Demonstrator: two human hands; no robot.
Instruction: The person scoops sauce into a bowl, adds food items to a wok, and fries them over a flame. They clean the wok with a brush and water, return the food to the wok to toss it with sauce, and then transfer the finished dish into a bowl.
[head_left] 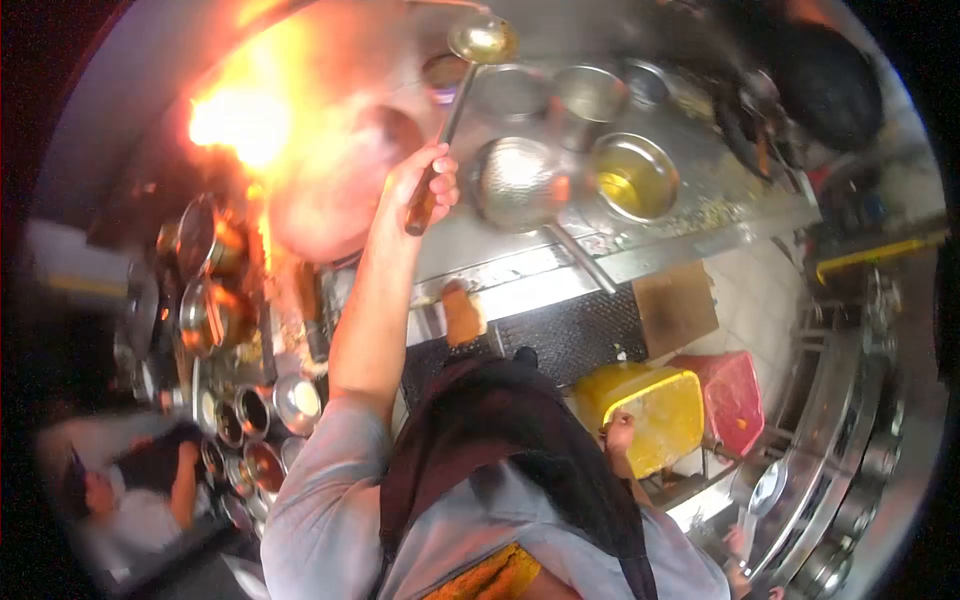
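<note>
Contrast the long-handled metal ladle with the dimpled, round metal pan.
The ladle is raised in the left hand; no hand touches the pan. The ladle's round bowl looks smaller than the pan's. The ladle's handle ends in brown wood; the pan's looks like bare metal. Both have round, shiny metal bodies.

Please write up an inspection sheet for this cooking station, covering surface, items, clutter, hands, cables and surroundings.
Surface: steel counter, food scraps strewn along its right part.
Job's things: ladle raised over the counter; large wok beside tall flames, contents hidden by glare; metal pot with yellow liquid.
Clutter: flattened cardboard on the floor; yellow bin and red bin next to each other.
Grippers: left hand grips the ladle's handle; right hand is by the yellow bin, its grip unclear.
Cables: nothing seen.
Surroundings: another person at the far left.
</note>
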